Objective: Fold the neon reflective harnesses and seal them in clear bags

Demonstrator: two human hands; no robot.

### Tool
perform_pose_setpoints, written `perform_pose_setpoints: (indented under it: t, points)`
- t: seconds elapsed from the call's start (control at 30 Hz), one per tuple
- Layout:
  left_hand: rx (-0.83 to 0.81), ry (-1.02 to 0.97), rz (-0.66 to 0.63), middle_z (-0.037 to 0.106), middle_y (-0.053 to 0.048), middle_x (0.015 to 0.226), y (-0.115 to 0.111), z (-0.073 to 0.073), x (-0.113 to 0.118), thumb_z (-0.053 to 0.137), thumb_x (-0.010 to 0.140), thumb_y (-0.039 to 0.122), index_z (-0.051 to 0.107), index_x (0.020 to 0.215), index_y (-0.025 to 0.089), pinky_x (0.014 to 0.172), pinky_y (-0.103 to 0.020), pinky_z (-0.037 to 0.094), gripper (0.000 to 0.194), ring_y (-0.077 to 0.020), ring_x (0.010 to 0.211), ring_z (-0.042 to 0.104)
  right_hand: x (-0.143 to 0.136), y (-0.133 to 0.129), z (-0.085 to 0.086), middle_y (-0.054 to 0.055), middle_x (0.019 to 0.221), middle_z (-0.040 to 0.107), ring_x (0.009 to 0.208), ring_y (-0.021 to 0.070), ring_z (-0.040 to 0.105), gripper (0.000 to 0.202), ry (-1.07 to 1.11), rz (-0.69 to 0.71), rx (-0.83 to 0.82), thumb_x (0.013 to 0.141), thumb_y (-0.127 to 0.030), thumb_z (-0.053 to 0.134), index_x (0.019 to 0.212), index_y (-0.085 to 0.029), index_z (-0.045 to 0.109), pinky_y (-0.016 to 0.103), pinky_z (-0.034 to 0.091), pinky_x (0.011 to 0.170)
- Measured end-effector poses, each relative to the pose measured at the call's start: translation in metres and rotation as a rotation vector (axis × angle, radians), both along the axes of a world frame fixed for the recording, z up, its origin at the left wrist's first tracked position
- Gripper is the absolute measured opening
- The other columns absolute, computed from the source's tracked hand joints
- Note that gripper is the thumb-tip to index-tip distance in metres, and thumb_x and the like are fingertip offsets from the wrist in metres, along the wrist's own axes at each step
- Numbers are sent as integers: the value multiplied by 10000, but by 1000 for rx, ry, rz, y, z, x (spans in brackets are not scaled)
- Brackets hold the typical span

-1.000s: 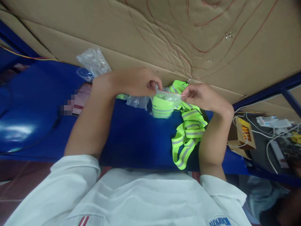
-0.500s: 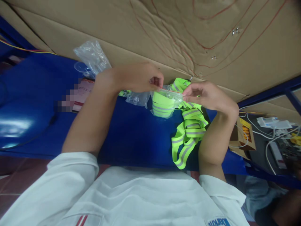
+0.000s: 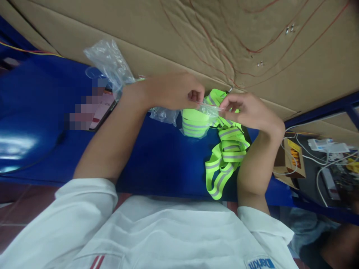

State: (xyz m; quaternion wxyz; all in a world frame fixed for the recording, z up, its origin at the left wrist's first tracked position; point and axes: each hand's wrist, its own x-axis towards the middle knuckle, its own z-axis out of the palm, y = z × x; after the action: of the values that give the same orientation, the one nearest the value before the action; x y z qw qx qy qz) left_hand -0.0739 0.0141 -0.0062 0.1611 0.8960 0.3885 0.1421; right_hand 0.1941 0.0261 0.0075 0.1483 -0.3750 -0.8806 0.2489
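Fingers (image 3: 202, 94), L hand (image 3: 176, 91) + R hand (image 3: 249, 112), tight on clear bag's (image 3: 209, 109) top edge, well back fr. tbl's (image 3: 165, 164) near edge

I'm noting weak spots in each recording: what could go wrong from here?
The left hand and right hand pinch the clear plastic bag by its top edge, so it might slip or tear. The grey-striped neon-yellow fabric webbing lies loose beside the right forearm, which could snag it.
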Motion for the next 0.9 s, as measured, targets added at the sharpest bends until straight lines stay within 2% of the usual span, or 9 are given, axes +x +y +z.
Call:
perform_pose_setpoints:
  t: [0.17, 0.3, 0.43, 0.63, 0.8, 0.9]
  points:
    - [-22, 4, 4, 763, -54, 1059, 0, -1, 2, 532, 961, 314, 754, 1134, 140, 900, -281, 475, 331, -163, 914, 656, -1, 1, 0, 6, 749, 704, 669, 192, 613, 122, -63, 3, 18, 874, -322, 727, 787, -252, 678, 348, 489, 639]
    - [1, -19, -7, 770, -51, 1033, 0, -1, 2, 544, 941, 314, 758, 1110, 141, 845, -261, 464, 323, -150, 880, 647, -4, -1, 1, 14, 739, 699, 668, 200, 613, 129, -67, -29, 49, 865, -285, 735, 758, -255, 669, 354, 485, 631]
    - [5, -19, -16, 765, -54, 994, -2, 0, 3, 532, 930, 330, 759, 1088, 135, 825, -261, 462, 338, -153, 852, 639, -8, -3, 1, 25, 842, 753, 747, 222, 652, 98, -52, 2, 33, 860, -330, 749, 823, -262, 687, 365, 518, 684]
    - [10, -26, -50, 769, -61, 1028, -2, -3, 7, 505, 941, 347, 739, 1086, 206, 836, -312, 478, 309, -191, 866, 631, -9, -3, 1, 12, 765, 711, 736, 216, 639, 132, -106, -4, 22, 876, -333, 753, 784, -253, 704, 355, 488, 698]
    - [58, -37, -89, 751, -41, 985, 4, -9, 11, 512, 921, 308, 751, 1069, 204, 789, -313, 442, 299, -207, 885, 661, -12, -6, 1, 23, 838, 717, 767, 213, 628, 148, -43, 32, -25, 871, -375, 764, 853, -247, 692, 351, 498, 714]
    - [84, -43, -98, 732, -40, 936, 2, -10, 15, 508, 911, 296, 755, 1003, 207, 798, -329, 448, 278, -212, 866, 660, -16, -7, 0, 13, 796, 692, 729, 196, 600, 150, -50, 45, -1, 891, -364, 752, 833, -250, 674, 348, 493, 695]
